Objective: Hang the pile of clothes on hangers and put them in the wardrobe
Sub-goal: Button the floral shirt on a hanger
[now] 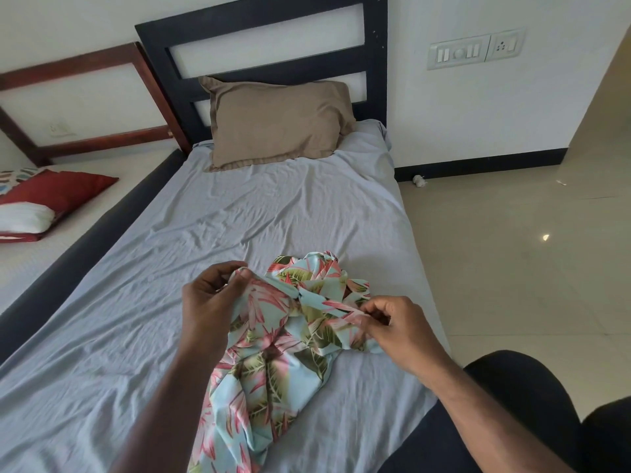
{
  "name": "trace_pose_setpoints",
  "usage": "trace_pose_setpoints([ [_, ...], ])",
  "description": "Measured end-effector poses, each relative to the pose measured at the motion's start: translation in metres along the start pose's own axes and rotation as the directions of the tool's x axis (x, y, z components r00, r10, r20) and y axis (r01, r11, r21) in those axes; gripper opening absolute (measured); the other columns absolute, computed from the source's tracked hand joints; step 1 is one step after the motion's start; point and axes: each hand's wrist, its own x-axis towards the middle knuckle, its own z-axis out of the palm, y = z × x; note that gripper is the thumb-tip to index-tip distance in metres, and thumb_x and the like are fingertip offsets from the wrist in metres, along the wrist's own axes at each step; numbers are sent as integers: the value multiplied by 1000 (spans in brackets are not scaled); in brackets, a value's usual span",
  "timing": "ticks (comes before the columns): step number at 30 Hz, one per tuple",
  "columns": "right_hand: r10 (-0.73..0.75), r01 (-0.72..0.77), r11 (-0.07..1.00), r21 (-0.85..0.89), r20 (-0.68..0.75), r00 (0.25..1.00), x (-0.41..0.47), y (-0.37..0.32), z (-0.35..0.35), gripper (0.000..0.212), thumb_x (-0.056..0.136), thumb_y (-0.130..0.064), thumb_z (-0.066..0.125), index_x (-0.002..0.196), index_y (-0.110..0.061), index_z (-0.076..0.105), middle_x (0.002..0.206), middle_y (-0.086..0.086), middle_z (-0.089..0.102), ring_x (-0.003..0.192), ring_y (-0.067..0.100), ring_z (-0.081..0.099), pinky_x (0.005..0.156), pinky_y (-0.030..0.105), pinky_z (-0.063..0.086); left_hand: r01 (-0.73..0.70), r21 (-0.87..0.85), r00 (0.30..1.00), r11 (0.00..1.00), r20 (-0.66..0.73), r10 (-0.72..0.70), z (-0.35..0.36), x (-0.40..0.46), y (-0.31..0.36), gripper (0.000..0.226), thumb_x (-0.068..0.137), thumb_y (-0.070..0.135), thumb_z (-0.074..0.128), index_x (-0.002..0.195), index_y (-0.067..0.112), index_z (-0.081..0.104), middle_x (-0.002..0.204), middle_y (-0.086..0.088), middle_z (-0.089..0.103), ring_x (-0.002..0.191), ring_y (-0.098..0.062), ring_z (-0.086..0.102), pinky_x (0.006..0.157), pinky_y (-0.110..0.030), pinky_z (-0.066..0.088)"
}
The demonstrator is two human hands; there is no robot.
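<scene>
A light-blue garment with pink and green leaf print [273,343] lies crumpled on the grey bedsheet [239,216], with its lower part trailing toward the near edge. My left hand [211,298] pinches an upper edge of the garment between thumb and fingers. My right hand [392,326] pinches another fold of the same cloth on its right side. Both hands hold the fabric slightly raised above the sheet. No hanger and no wardrobe are in view.
A brown pillow [276,121] leans against the dark headboard [259,39]. A second bed with a red cushion [58,192] stands to the left. Tiled floor [512,250] lies to the right. My dark-trousered legs [532,414] are at the bottom right.
</scene>
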Motion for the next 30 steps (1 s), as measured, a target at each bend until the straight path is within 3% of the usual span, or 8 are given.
trace_pose_setpoints([
  [4,28,-26,999,26,-98,995,1,-3,-2,17,88,-25,79,72,-19,75,60,-6,70,54,9,65,53,22,48,183,-110,968,977,193,-159,10,-19,5,36,71,18,77,99,-3,70,82,-21,71,67,-29,71,58,-35,60],
  [8,110,-96,966,242,-46,993,-1,-4,-2,19,87,-19,79,71,-11,74,62,10,69,55,15,61,60,30,50,328,-278,922,903,302,-242,21,-32,3,34,91,15,53,106,-11,68,92,-26,72,82,-32,72,73,-37,62],
  [10,132,-118,935,335,-17,991,-2,-5,-1,20,87,-18,78,72,-6,73,66,12,70,58,16,62,62,28,52,285,-215,939,934,259,-227,27,-36,-1,26,89,8,56,103,-8,72,91,-27,72,80,-30,72,73,-36,60],
  [14,147,-144,884,446,28,989,-2,-8,1,20,88,-17,78,72,-5,74,66,8,69,61,14,62,62,21,50,82,87,973,993,210,-99,39,-44,-8,21,85,-10,69,98,4,78,89,-17,77,82,-24,73,75,-30,60],
  [20,159,-198,816,543,117,980,-5,-12,2,10,90,-11,74,87,-1,77,80,16,75,70,18,68,65,24,52,19,155,976,988,212,-52,54,-53,-14,25,83,-5,76,95,16,78,88,-31,67,75,-31,64,72,-39,53],
  [23,180,-246,775,582,170,969,-5,-14,3,10,89,-9,74,93,0,76,89,20,76,78,25,72,73,33,56,-2,181,981,983,191,-33,63,-59,-16,17,86,-3,74,91,12,76,82,-20,72,74,-31,70,69,-35,56],
  [27,199,-277,765,582,196,960,-7,-16,3,9,89,-8,74,92,0,74,82,18,74,71,22,70,63,33,53,-14,213,975,977,219,-34,79,-72,-17,15,86,-7,71,92,7,74,77,-8,74,70,-17,70,65,-23,54],
  [30,189,-264,798,541,192,963,-8,-16,4,10,92,-14,72,93,-4,74,83,17,75,72,23,69,69,41,49,-68,295,975,953,221,1,89,-79,-23,23,81,-8,74,88,14,77,74,12,71,71,-6,66,66,-20,51],
])
